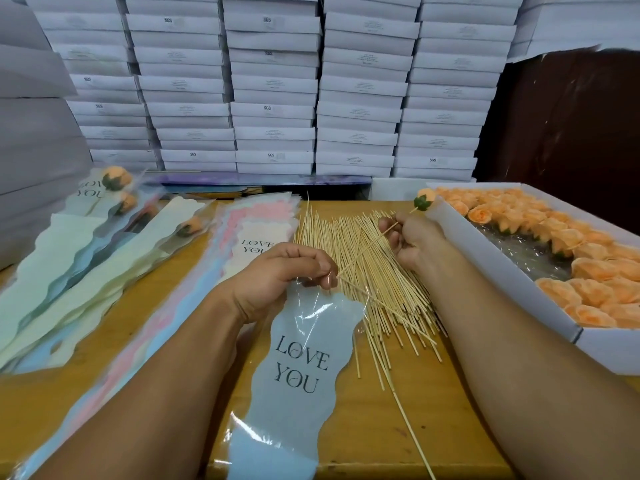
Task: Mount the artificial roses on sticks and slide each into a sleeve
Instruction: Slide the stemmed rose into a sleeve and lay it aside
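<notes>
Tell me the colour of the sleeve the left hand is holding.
Pale blue with dark "LOVE YOU" lettering: the sleeve gripped by the left hand, seen in the head view.

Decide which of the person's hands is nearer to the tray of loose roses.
Right. The right hand holds a stick beside the tray; the left hand pinches the sleeve farther left.

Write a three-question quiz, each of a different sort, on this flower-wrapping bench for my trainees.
1. True or false: the left hand pinches the open top of the blue "LOVE YOU" sleeve.
2. The right hand holds: A) scissors B) a stick bearing a peach rose C) tape
3. Fill in: the loose roses lie in a white ___ at the right.

Key: 1 true; 2 B; 3 box. Loose bamboo sticks lie between the hands; finished sleeved roses are stacked at the far left.
</notes>
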{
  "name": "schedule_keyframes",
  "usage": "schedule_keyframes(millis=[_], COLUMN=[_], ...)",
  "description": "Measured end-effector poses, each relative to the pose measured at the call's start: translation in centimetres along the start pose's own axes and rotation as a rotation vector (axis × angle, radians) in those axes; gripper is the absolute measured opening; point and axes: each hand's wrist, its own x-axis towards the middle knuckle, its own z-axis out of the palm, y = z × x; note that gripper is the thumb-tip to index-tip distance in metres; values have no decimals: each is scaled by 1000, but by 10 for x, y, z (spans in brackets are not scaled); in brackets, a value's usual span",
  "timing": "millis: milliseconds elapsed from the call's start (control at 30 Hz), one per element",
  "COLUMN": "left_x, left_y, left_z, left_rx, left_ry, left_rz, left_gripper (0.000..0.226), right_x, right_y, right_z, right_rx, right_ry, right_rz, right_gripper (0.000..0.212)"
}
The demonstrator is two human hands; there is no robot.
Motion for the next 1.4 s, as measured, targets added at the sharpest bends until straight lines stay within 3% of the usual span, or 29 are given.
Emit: schedule_keyframes(millis=[833,1000,1400], left_x=[-5,-3,-2], left_y=[4,2,0], left_z=[3,6,7], left_rx=[-152,-136,-155], left_ry=[-218,-105,-99], left_rz=[-84,-105,-118], left_gripper=[17,12,13], right_x=[7,5,4], right_y=[-1,4,9], right_z=[8,13,19], right_rx=[-39,-53,-121], right_ry=[-51,-75,-122], right_rz=[-19,-25,-16], right_gripper=[12,9,11])
